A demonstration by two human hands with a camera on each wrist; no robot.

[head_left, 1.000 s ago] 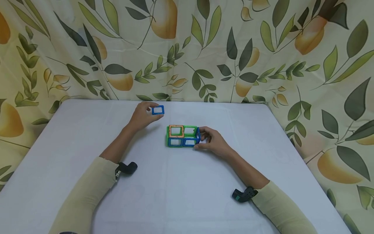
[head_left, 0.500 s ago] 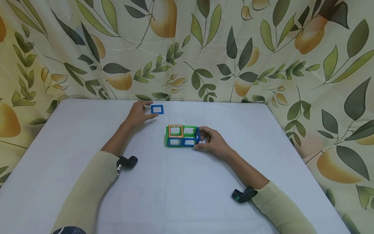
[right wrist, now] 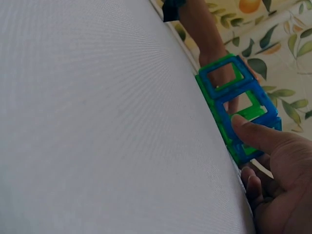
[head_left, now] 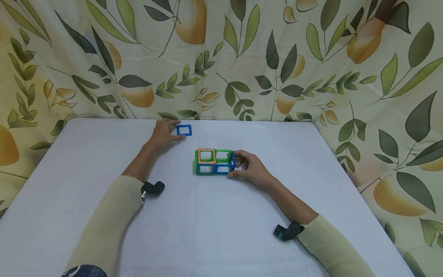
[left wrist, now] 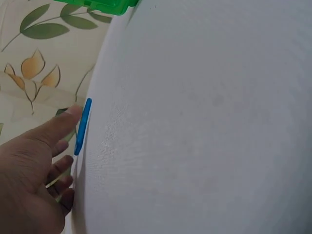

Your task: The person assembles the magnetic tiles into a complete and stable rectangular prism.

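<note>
A blue square magnetic tile (head_left: 190, 130) lies flat near the table's far edge. My left hand (head_left: 163, 134) is beside it with loosely spread fingers, the thumb tip right at its near edge; the left wrist view shows the tile (left wrist: 83, 127) edge-on by the thumb. Nearer the middle sits a low box of magnetic tiles (head_left: 215, 169), blue in front, orange and green on top. My right hand (head_left: 254, 169) grips its right end, and in the right wrist view the thumb presses a blue tile of the box (right wrist: 238, 90). Its curled fingers are partly hidden behind that end.
A white cloth covers the table (head_left: 207, 223), whose far edge meets a leaf-and-fruit patterned curtain (head_left: 235, 57). Black wrist cameras sit on the left sleeve (head_left: 114, 204) and the right sleeve (head_left: 332, 242).
My left hand has loosened from the blue tile and drawn slightly left, leaving it on the table. The right hand and the tile box stay put while the head view shifts slightly.
</note>
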